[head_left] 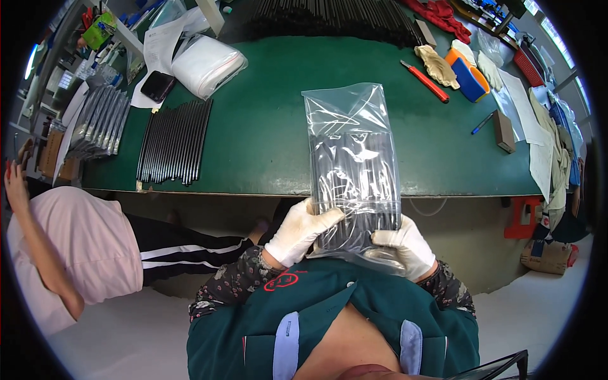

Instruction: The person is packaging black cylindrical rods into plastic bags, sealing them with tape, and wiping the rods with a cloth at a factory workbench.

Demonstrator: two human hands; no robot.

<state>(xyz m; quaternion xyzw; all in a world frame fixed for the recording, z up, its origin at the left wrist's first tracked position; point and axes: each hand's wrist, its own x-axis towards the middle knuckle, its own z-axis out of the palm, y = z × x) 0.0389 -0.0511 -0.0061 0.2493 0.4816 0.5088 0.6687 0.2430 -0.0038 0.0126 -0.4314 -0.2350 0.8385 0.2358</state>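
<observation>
A: Closest to us, what do we have in our hands?

B: Our left hand (303, 231) and right hand (405, 244), both in white gloves, are clamped on the lower end of a clear plastic bag (353, 161). The left grips its left edge with the thumb across the front; the right closes around the bottom right corner.

A: And inside the bag?

B: A packed bundle of thin black rods (358, 190), running lengthwise (the plastic glare hides how many). The bag stands roughly upright in front of our chest, its lower end below the table's near edge and its top lying over the green table (266, 120).

A: What lies further out on the table?

B: To the left, a flat row of loose black rods (175, 140), and beside it several filled bags (100, 121) fanned out. Beyond those, a white roll of bags (208, 64) with a dark phone (158, 85) just beside it. To the right, a red utility knife (424, 81), a worn glove (437, 65), an orange and blue box (467, 75) and a blue pen (482, 122).

A: Anyone near us?

B: A seated person in a pink top (82, 247), at our left, well apart from the bag. At the far edge lies a long stack of dark rods (329, 19).
</observation>
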